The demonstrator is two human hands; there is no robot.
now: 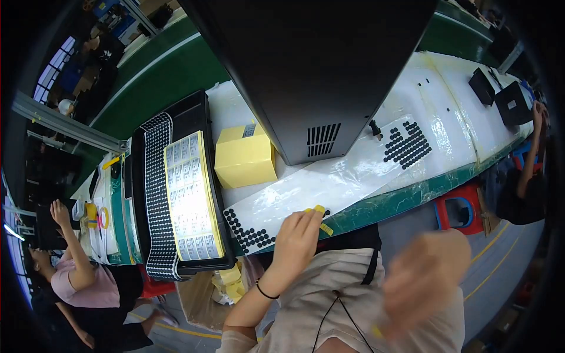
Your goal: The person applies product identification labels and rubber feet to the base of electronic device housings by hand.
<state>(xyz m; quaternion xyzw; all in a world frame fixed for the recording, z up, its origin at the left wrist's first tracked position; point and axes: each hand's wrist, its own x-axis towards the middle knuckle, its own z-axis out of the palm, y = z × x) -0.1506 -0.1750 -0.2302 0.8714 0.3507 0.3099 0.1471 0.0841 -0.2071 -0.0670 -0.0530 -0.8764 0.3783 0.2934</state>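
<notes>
My left hand (296,240), with a black band at the wrist, reaches to the near edge of a white backing sheet (306,191). Its fingers are pinched together, with yellow at the tips; what they hold is too small to make out. Beside the fingertips sits a round black pad (328,213). More such pads (409,144) are stuck in rows at the sheet's right end, with another group (253,237) at its left end. My right hand (426,279) is off the table in front of my body, smeared by motion, with a yellow spot low on it.
A tall black cabinet (306,76) stands on the white-covered table. To its left are a yellow box (244,162) and a black tray (138,194) with label sheets (189,200). People work at left and right. A red stool (453,207) stands below the table's right side.
</notes>
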